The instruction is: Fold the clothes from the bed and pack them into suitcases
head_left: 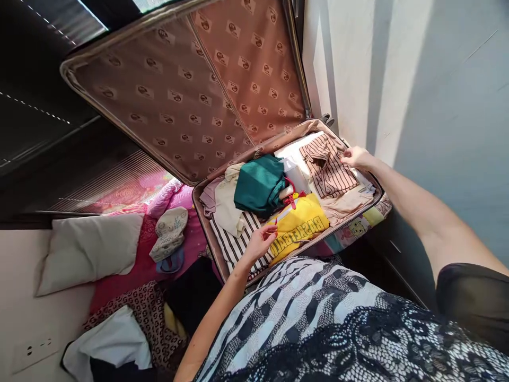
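Observation:
An open suitcase [207,204] holds several folded clothes. My right hand [356,157] is at its right side, the fingertips pinched on the edge of a pink garment with dark stripes [332,172]. My left hand [260,242] hovers at the near side, fingers loosely curved and apart, by a yellow garment [302,223] with dark lettering and a red drawstring. Left of that lie a dark green folded cloth [258,183], a cream garment [227,199] and a black-and-white striped garment [254,222]. A pale pink cloth [345,206] lies below the pink striped garment.
The suitcase lid [178,90], lined in patterned brown, stands raised at the back. A pale wall [449,116] rises close on the right. To the left are a white pillow [91,249], a pink bedspread [109,278], a leopard-print cloth [137,302] and a white cloth [115,339].

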Demonstrator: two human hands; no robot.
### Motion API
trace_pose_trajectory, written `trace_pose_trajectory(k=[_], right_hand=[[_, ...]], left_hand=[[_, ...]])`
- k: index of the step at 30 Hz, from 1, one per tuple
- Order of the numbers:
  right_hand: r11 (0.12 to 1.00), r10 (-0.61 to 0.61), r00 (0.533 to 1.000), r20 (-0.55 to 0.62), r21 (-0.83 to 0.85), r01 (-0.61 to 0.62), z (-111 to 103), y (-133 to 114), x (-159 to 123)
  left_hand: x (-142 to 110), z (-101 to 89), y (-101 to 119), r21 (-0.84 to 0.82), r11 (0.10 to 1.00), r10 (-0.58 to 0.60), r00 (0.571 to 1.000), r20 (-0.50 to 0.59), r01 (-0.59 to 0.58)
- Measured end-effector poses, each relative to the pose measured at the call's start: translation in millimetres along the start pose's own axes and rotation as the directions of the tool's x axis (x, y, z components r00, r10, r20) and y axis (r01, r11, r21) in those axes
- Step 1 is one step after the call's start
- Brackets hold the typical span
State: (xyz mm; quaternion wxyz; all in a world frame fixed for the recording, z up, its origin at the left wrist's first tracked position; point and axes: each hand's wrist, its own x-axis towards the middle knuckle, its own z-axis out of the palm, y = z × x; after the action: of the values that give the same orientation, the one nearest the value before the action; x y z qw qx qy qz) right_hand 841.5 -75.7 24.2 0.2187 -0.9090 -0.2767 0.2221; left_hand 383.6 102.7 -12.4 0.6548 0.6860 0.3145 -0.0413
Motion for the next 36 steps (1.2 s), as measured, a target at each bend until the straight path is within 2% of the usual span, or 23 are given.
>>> trace_pose_trajectory(k=[3,5,7,8,10,12,14,16,18,19,21,24,26,27,29,31,34,36], right_hand=[[0.954,0.115,0.993,0.025,-0.282,-0.103,3,9,-37],[0.88,0.209,0.97,0.126,-0.457,-0.13,8,15,-70],[0.83,0.269,0.935,0.233,-0.549,-0.102,17,21,-103],[0.811,0.27,0.93,0.252,-0.579,-0.079,24,23,-118],[0.791,0.227,0.949,0.22,-0.609,-0.048,37,25,-142],[0.813,0.155,0.973,0.173,-0.582,-0.027,48,23,-157],[0.882,0.045,0.983,0.179,-0.469,0.045,50,18,-167],[0.951,-0.105,0.978,0.18,-0.27,0.152,43,12,-174],[0.971,-0.238,0.961,0.138,-0.001,0.241,29,4,-179],[0.954,-0.276,0.955,0.107,0.151,0.259,21,-1,-180],[0.859,-0.295,0.955,0.037,0.448,0.248,4,-12,-181],[0.602,-0.239,0.966,-0.101,0.765,0.229,-14,-33,-175],[0.466,-0.213,0.959,-0.189,0.843,0.27,-17,-47,-169],[0.442,-0.217,0.954,-0.209,0.85,0.287,-15,-53,-166],[0.475,-0.262,0.947,-0.187,0.829,0.295,-5,-64,-161],[0.545,-0.34,0.936,-0.094,0.791,0.278,8,-69,-159],[0.58,-0.411,0.907,0.092,0.794,0.183,26,-69,-164],[0.558,-0.388,0.913,0.128,0.821,0.122,30,-65,-168]], left_hand=[[-5,-0.8,-4,0.021,1.0,-0.006,1.0,-0.006,0.006],[-5,1.1,-6,0.018,1.0,0.004,1.0,-0.002,-0.004],[-3,6.6,-7,0.007,1.0,0.018,1.0,0.01,-0.018],[-1,10.6,-6,0.003,1.0,0.024,0.999,0.021,-0.024],[4,20.7,-3,0.009,0.999,0.037,0.998,0.049,-0.037],[10,32.0,2,0.036,0.998,0.056,0.995,0.081,-0.059],[14,42.6,8,0.069,0.994,0.077,0.991,0.108,-0.084],[17,50.9,14,0.086,0.991,0.092,0.988,0.126,-0.104],[17,55.8,17,0.083,0.99,0.102,0.985,0.137,-0.114],[16,56.8,19,0.075,0.99,0.104,0.985,0.139,-0.116],[13,56.1,21,0.057,0.992,0.102,0.985,0.138,-0.11],[8,52.9,31,-0.013,0.997,0.073,0.986,0.149,-0.072],[8,54.2,47,-0.154,0.987,0.064,0.981,0.18,-0.036],[11,56.9,58,-0.256,0.966,0.076,0.978,0.196,-0.024],[22,66.0,81,-0.462,0.887,0.13,0.968,0.214,-0.017],[40,77.8,103,-0.594,0.804,0.178,0.967,0.184,-0.035],[73,94.1,120,-0.656,0.75,0.147,0.988,0.034,-0.089],[91,102.5,122,-0.667,0.737,0.102,0.994,-0.05,-0.109]])
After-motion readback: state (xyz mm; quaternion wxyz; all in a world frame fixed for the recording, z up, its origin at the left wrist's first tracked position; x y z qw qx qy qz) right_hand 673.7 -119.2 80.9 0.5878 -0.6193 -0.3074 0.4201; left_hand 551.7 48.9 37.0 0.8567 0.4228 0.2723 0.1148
